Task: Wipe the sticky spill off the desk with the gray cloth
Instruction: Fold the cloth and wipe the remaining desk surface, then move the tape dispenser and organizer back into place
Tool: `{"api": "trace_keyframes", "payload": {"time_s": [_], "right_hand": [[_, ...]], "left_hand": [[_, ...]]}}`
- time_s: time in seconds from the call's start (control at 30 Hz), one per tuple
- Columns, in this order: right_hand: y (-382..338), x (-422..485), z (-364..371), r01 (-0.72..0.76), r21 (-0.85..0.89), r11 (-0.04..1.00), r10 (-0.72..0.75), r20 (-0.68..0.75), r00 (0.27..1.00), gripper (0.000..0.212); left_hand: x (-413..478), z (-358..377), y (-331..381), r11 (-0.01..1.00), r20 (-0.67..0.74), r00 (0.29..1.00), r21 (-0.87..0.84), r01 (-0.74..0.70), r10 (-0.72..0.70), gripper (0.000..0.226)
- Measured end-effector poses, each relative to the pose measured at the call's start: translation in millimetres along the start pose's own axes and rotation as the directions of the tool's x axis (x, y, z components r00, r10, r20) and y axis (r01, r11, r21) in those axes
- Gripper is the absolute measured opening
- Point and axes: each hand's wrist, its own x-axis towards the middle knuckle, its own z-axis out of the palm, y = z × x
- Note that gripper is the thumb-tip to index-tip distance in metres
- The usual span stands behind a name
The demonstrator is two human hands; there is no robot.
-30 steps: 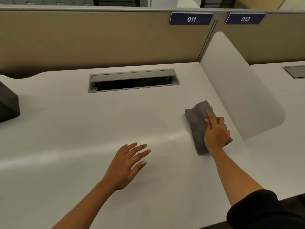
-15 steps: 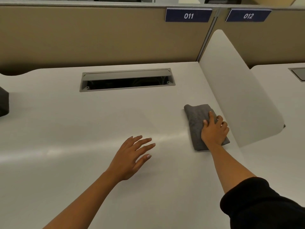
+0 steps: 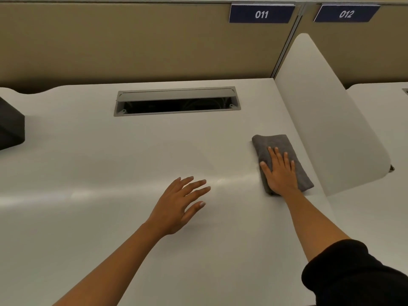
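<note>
A folded gray cloth (image 3: 273, 142) lies on the white desk (image 3: 110, 217) near its right side. My right hand (image 3: 280, 171) presses flat on the cloth, fingers straight and pointing away from me. My left hand (image 3: 180, 205) hovers just over the desk's middle with fingers spread, holding nothing. A faint glossy streak (image 3: 234, 179) runs across the desk between the two hands; I cannot tell whether it is the spill or a light reflection.
A white curved divider panel (image 3: 326, 120) stands right of the cloth. A gray cable tray opening (image 3: 176, 102) sits at the desk's back. A dark box (image 3: 10, 127) sits at the left edge. Beige partition walls carry the labels 011 and 012.
My right hand went from fingers bunched on the cloth to lying flat on it. The cloth now lies smoother and folded. My left hand stayed over the desk's middle.
</note>
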Motion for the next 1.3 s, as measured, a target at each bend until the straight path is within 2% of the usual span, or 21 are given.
{"api": "trace_keyframes", "payload": {"time_s": [0.1,0.27,0.4,0.47,0.63,0.9,1.3], "right_hand": [[-2,4,0,-0.018,-0.007,1.000,0.018,0.004,1.000,0.065],[-7,0,-1,-0.043,-0.018,0.999,0.043,0.003,0.999,0.069],[-44,-29,-2,0.039,0.070,0.997,-0.026,-0.177,0.984,0.070],[-75,-55,6,0.116,0.136,0.984,-0.088,-0.192,0.977,0.065],[-145,-118,40,0.257,0.240,0.936,-0.254,-0.043,0.966,0.061],[-270,-165,73,0.399,0.241,0.885,-0.430,0.091,0.898,0.054],[-421,-201,121,0.655,0.161,0.738,-0.672,0.250,0.697,0.056]], "left_hand": [[-4,2,0,1.000,0.006,1.000,0.010,0.005,-0.005,0.045],[-13,3,-1,1.000,0.019,1.000,0.016,0.005,-0.006,0.047],[-27,0,-8,0.999,-0.001,0.999,0.001,0.038,-0.038,0.047],[-38,-2,-14,0.998,-0.012,0.998,-0.017,0.061,-0.061,0.048],[-66,-13,-29,0.997,-0.063,0.996,-0.038,0.065,-0.067,0.046],[-143,-45,-95,0.965,-0.080,0.962,0.016,0.262,-0.260,0.049],[-293,-82,-200,0.795,-0.118,0.792,0.032,0.606,-0.599,0.064]]}}
